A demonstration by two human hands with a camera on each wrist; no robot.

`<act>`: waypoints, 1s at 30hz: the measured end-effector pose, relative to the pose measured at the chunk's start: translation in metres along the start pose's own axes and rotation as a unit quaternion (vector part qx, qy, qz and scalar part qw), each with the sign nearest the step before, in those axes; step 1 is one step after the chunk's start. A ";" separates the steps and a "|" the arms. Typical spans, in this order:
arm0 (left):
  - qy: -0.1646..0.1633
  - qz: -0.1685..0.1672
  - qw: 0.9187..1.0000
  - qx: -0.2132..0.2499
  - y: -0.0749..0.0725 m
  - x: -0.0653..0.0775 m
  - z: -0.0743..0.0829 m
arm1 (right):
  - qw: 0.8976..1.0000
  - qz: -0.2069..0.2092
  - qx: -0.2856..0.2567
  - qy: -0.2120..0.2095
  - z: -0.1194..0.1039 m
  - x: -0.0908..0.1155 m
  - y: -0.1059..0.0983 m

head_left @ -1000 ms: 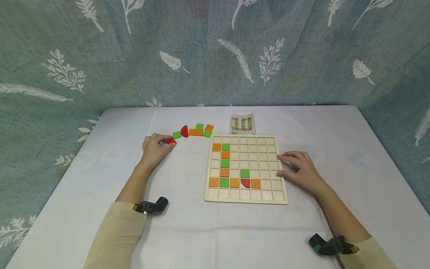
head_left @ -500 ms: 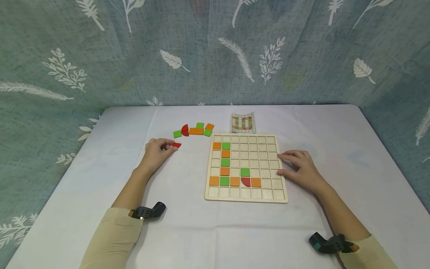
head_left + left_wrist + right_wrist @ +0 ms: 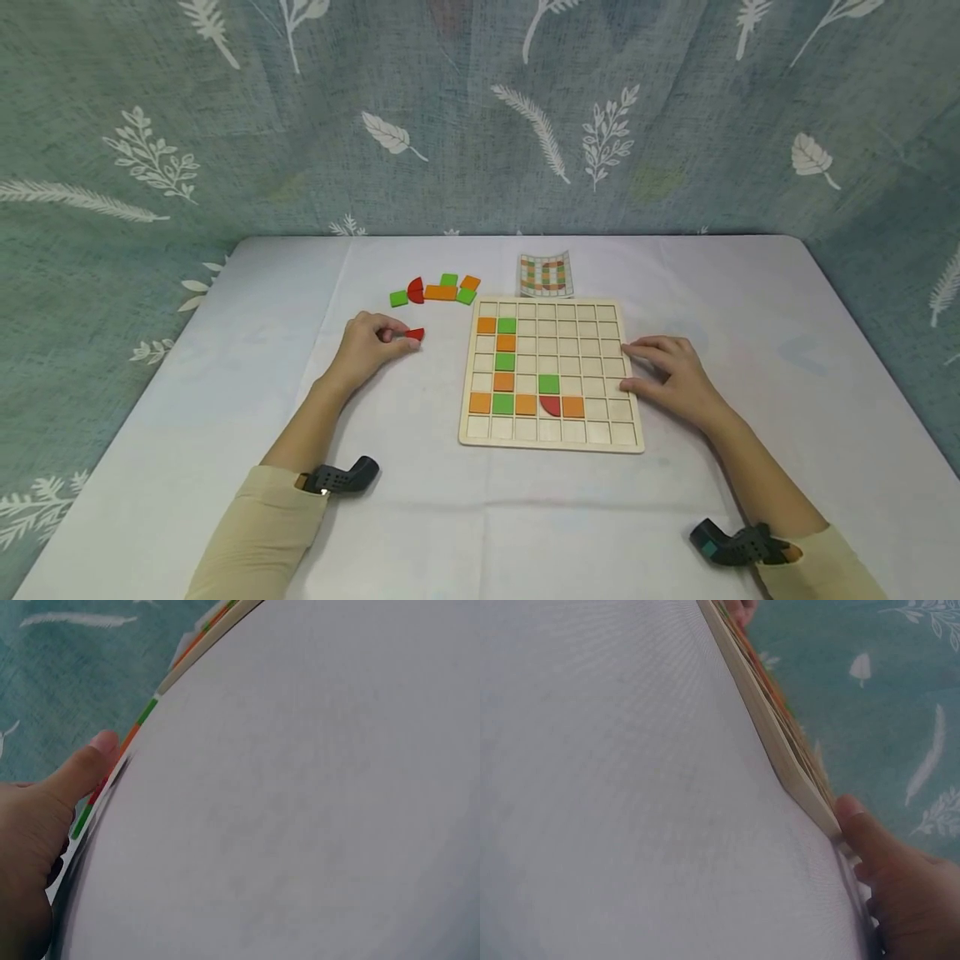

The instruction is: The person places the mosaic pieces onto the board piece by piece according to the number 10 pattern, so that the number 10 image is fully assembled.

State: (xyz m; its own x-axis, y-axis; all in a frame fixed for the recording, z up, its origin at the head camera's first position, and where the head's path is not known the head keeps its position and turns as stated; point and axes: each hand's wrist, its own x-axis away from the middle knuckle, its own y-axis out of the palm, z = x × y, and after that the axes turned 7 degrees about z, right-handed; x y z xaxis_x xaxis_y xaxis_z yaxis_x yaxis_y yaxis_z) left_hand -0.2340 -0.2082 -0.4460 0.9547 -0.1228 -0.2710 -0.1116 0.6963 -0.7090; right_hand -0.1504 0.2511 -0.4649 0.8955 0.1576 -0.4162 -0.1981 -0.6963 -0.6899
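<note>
In the head view my left hand pinches a small red tile between thumb and fingertips, left of a wooden grid board. The fingers hide part of this tile. Orange and green square tiles and a red quarter-circle tile lie in the board's cells. At the board's right edge my right hand rests its thumb and fingertips, fingers loosely spread. The right wrist view shows that thumb against the board's edge. In the left wrist view the left thumb points toward the row of loose tiles.
Loose tiles lie behind the left hand: a green square, red rounded pieces, an orange rectangle and several others. A pattern card sits just behind the board. A leaf-printed cloth hangs past the table's far edge.
My left hand has drawn the red tile away from the loose row, moving right and nearer to me toward the board. The right hand stays at the board's edge.
</note>
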 end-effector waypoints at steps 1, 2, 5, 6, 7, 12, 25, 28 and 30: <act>0.003 -0.002 1.000 0.000 0.001 0.000 0.002 | 1.000 -0.001 0.000 0.001 0.000 0.000 0.000; 0.006 -0.005 1.000 0.000 0.003 0.001 0.004 | 1.000 -0.001 -0.001 0.001 0.000 0.000 0.000; 0.002 -0.014 1.000 0.001 0.006 0.002 0.011 | 1.000 -0.004 -0.002 0.004 0.000 0.001 0.001; -0.002 -0.018 1.000 0.004 0.007 0.002 0.014 | 1.000 -0.004 -0.001 0.004 0.000 0.002 0.001; -0.008 -0.021 1.000 0.010 0.008 0.002 0.017 | 1.000 -0.004 -0.001 0.004 0.000 0.002 0.001; -0.018 -0.030 0.999 0.031 0.012 0.004 0.031 | 1.000 -0.003 0.002 0.002 0.001 0.002 0.001; 0.048 -0.038 0.997 0.043 0.024 0.013 0.070 | 1.000 -0.002 -0.004 0.004 0.000 0.001 -0.001; 0.052 -0.045 0.996 0.051 0.028 0.016 0.075 | 1.000 -0.001 -0.008 0.003 0.001 0.001 -0.001; 0.062 -0.048 0.996 0.051 0.030 0.017 0.079 | 1.000 -0.001 -0.010 0.001 0.001 0.001 -0.001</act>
State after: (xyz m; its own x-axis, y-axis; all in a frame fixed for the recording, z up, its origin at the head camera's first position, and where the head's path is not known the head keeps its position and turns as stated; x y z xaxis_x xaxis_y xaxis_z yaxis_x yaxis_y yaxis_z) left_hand -0.1991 -0.1334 -0.4209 0.9173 -0.2747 -0.2884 0.0133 0.7448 -0.6672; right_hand -0.1495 0.2527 -0.4655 0.8969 0.1580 -0.4132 -0.1878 -0.7096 -0.6791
